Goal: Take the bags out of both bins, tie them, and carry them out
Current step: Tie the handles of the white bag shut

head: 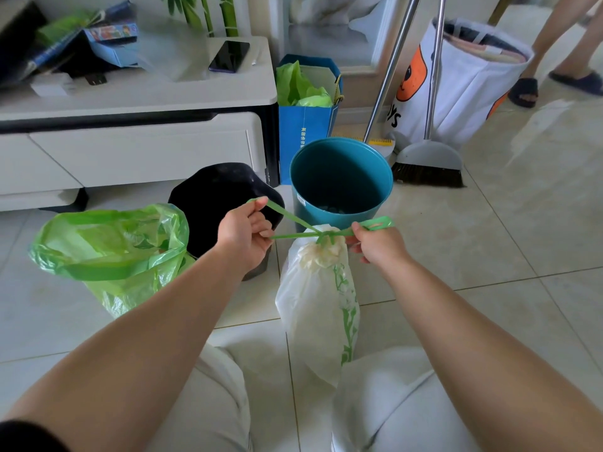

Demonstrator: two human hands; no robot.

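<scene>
A white bag (318,308) with a green leaf print stands on the floor between my knees, its neck gathered under green drawstrings (326,237). My left hand (245,234) grips one drawstring end, pulled up and left. My right hand (375,244) pinches the other end, whose loop sticks out to the right. The strings cross in a knot over the bag's neck. A green bag (111,252) stands open on the floor at the left. Behind it sits a black bin (215,190), and a teal bin (341,184) stands beyond the white bag.
A white cabinet (137,102) with a phone and boxes on top fills the far left. A blue paper bag (305,125) with green bags stands beside it. A broom and dustpan (427,161) lean at the back right by a white laundry bag (463,83). Another person's sandalled feet (525,89) stand far right.
</scene>
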